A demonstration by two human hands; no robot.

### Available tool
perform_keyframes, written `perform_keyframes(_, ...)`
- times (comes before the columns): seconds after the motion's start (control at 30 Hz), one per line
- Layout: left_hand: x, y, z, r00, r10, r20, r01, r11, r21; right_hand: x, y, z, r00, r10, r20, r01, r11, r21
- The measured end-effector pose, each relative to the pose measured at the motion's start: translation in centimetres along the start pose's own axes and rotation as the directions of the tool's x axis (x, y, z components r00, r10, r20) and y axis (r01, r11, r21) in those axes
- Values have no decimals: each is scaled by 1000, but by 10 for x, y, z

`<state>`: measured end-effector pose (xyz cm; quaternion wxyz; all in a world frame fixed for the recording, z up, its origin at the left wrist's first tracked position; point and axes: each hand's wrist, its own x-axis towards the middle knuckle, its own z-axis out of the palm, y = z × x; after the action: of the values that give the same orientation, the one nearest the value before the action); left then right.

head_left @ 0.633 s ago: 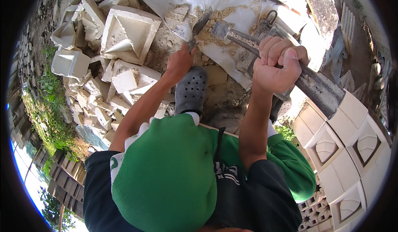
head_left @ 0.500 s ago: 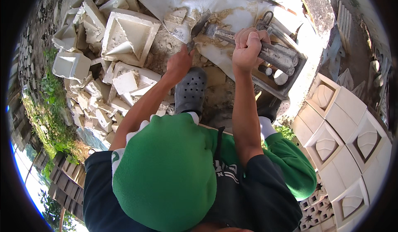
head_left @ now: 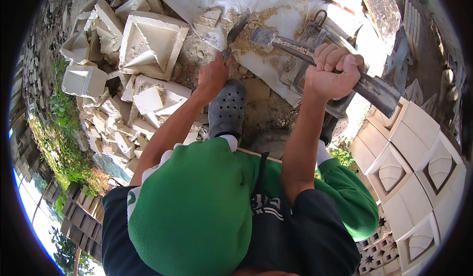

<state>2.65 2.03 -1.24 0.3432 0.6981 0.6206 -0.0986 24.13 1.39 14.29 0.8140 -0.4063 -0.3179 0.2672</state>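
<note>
My left hand (head_left: pixel 213 75) grips a flat dark metal chisel (head_left: pixel 235 32), its tip set on a broken off-white plaster slab piece (head_left: pixel 213 33) on the rubble-strewn ground (head_left: pixel 268 111). My right hand (head_left: pixel 331 71), fisted round a long grey metal hammer (head_left: pixel 315 54), is raised above it. Chipping looks partway done: fragments lie scattered, but the piece remains.

green trousers (head_left: pixel 197 212), dark shirt (head_left: pixel 295 236), grey perforated clog (head_left: pixel 227 107), white sock (head_left: pixel 228 139)

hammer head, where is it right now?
Head view, upper middle: the hammer head is raised over the pale sheet, just right of the chisel in the left hand; the right hand grips its handle.
</note>
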Motion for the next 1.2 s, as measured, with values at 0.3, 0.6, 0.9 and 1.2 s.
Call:
perform_keyframes(0.3, -4, -2, 3, 1000, -12, -15, 12, 999, 38, -2, 41, 1, 969, 137, -207, -138, 990, 11)
perform_keyframes(0.6, 1, 4, 5, 1000, 2, -1, -2, 999, 45, -10, 49, -8, 937, -17, -350, -24, 994, -111)
perform_keyframes(0.9, 7, 10, 3, 1000, -11, -12, 12, 997, 77, -12, 36, -5, 975, -40, -220, 23, 997, -79)
perform_keyframes(1.2, 0, 4, 7, 1000, -19, -11, 19, 997, 81, 5, -20, -4, 999, -17, -39, 25, 977, 212)
